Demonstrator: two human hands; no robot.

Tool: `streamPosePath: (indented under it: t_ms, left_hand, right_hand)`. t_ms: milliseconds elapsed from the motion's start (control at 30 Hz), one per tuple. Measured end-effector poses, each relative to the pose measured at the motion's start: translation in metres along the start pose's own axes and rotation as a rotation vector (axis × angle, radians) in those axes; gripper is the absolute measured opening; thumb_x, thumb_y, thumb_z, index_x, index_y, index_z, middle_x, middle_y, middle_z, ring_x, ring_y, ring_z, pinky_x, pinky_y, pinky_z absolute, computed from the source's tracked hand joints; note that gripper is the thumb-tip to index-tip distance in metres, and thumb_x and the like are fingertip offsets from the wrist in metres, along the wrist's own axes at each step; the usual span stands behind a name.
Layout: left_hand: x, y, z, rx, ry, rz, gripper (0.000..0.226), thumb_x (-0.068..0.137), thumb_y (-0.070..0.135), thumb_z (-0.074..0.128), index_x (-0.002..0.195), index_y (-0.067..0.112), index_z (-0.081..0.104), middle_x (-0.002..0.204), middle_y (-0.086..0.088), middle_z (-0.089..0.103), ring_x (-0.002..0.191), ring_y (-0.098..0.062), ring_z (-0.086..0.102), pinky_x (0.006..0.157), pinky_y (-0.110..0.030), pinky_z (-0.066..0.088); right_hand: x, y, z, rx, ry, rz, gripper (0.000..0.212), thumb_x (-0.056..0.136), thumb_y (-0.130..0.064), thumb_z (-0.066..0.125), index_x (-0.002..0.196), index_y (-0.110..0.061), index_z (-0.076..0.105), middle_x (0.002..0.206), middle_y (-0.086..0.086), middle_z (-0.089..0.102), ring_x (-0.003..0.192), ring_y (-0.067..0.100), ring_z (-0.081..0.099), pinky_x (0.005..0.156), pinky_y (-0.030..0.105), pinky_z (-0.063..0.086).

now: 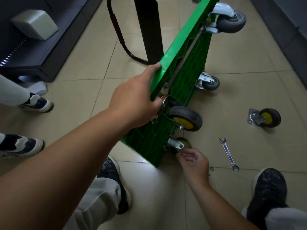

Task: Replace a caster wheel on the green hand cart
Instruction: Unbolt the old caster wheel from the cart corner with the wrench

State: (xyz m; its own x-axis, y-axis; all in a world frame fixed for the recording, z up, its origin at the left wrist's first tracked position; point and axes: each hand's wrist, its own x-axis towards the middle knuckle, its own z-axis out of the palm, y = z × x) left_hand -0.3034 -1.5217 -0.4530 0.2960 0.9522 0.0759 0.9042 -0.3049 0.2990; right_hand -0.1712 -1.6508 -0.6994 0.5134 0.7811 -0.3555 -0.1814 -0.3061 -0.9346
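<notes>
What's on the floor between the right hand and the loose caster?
Head view: a wrench lies between the right hand and the loose caster, touching neither.

I see a floor (240, 52) of large beige tiles with thin dark joints. At left stands a dark cabinet (49, 52) with a pale grey box (35, 24) on it and a row of small lit dots (11, 54). A black post (147, 30) rises ahead, and dark panelling (285, 27) lines the right.

Bystander's sneakers (35, 102) beside dark cabinet (66, 39)
</notes>
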Motion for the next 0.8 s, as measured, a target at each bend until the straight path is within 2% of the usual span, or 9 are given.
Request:
streamPosePath:
  t_ms: [67, 133, 333, 400, 467, 500, 567, 667, 800]
  left_hand:
    - [-0.001, 0.0, 0.001, 0.01, -0.003, 0.004, 0.081, 0.093, 0.038, 0.068, 0.16, 0.043, 0.023, 0.091, 0.007, 0.046, 0.063, -0.009, 0.043, 0.052, -0.031, 0.03]
    - [-0.001, -0.001, 0.001, 0.001, -0.006, 0.003, 0.081, 0.093, 0.038, 0.067, 0.16, 0.044, 0.022, 0.089, 0.008, 0.045, 0.062, -0.006, 0.041, 0.051, -0.026, 0.028]
    - [-0.001, -0.001, 0.0, -0.008, -0.01, -0.012, 0.081, 0.092, 0.037, 0.067, 0.16, 0.044, 0.023, 0.091, 0.009, 0.046, 0.061, -0.002, 0.038, 0.053, -0.021, 0.024]
    - [-0.001, 0.001, -0.001, 0.001, -0.021, -0.015, 0.081, 0.092, 0.037, 0.066, 0.16, 0.044, 0.023, 0.092, 0.008, 0.05, 0.061, -0.008, 0.041, 0.054, -0.025, 0.027]
    - [-0.001, 0.002, -0.002, 0.012, -0.034, -0.019, 0.081, 0.092, 0.038, 0.065, 0.16, 0.045, 0.022, 0.102, 0.006, 0.06, 0.066, -0.015, 0.043, 0.06, -0.032, 0.032]
    - [-0.001, 0.002, -0.003, 0.011, -0.039, -0.021, 0.081, 0.092, 0.038, 0.065, 0.16, 0.046, 0.022, 0.103, 0.007, 0.061, 0.066, -0.015, 0.044, 0.062, -0.033, 0.032]
    - [-0.002, 0.004, -0.004, 0.002, -0.044, -0.024, 0.079, 0.093, 0.038, 0.064, 0.159, 0.05, 0.022, 0.088, 0.01, 0.052, 0.061, -0.01, 0.042, 0.055, -0.031, 0.029]
    - [-0.002, 0.006, -0.005, 0.005, -0.041, -0.033, 0.079, 0.093, 0.038, 0.064, 0.159, 0.052, 0.022, 0.078, 0.012, 0.045, 0.058, -0.008, 0.041, 0.052, -0.025, 0.028]
    - [-0.002, 0.006, -0.005, 0.006, -0.048, -0.041, 0.079, 0.093, 0.036, 0.064, 0.158, 0.053, 0.022, 0.091, 0.01, 0.054, 0.058, -0.008, 0.043, 0.053, -0.026, 0.031]
  right_hand:
    - [0.008, 0.018, -0.014, -0.119, 0.006, 0.024, 0.02, 0.079, 0.005, 0.082, 0.087, -0.009, 0.07, 0.079, 0.013, 0.072, 0.063, 0.013, 0.063, 0.058, 0.011, 0.05]
    - [0.015, 0.034, -0.029, -0.25, 0.031, 0.045, 0.016, 0.08, 0.005, 0.081, 0.09, -0.002, 0.071, 0.08, 0.018, 0.072, 0.065, 0.02, 0.062, 0.057, 0.007, 0.048]
    - [0.026, 0.075, -0.074, -0.478, 0.111, 0.139, 0.01, 0.082, 0.008, 0.076, 0.091, 0.005, 0.072, 0.079, 0.023, 0.071, 0.067, 0.026, 0.063, 0.056, 0.003, 0.043]
    - [0.028, 0.085, -0.084, -0.538, 0.107, 0.185, 0.01, 0.081, 0.005, 0.078, 0.088, 0.001, 0.073, 0.075, 0.018, 0.071, 0.067, 0.025, 0.063, 0.055, 0.007, 0.044]
    - [0.03, 0.093, -0.09, -0.603, 0.097, 0.237, 0.01, 0.08, 0.001, 0.08, 0.086, -0.003, 0.074, 0.071, 0.009, 0.068, 0.072, 0.029, 0.064, 0.064, 0.025, 0.046]
    - [0.031, 0.097, -0.091, -0.623, 0.097, 0.264, 0.009, 0.079, 0.001, 0.08, 0.085, -0.004, 0.074, 0.069, 0.005, 0.066, 0.075, 0.03, 0.065, 0.068, 0.028, 0.043]
    - [0.031, 0.103, -0.091, -0.64, 0.101, 0.304, 0.007, 0.08, 0.002, 0.077, 0.086, -0.002, 0.074, 0.068, 0.003, 0.064, 0.076, 0.03, 0.063, 0.073, 0.03, 0.041]
    - [0.029, 0.111, -0.089, -0.667, 0.097, 0.34, 0.006, 0.083, 0.002, 0.073, 0.089, -0.001, 0.075, 0.082, 0.01, 0.066, 0.08, 0.026, 0.057, 0.075, 0.029, 0.04]
    - [0.031, 0.118, -0.087, -0.681, 0.141, 0.348, 0.01, 0.086, -0.002, 0.073, 0.095, 0.001, 0.074, 0.095, 0.018, 0.07, 0.091, 0.034, 0.064, 0.076, 0.03, 0.041]
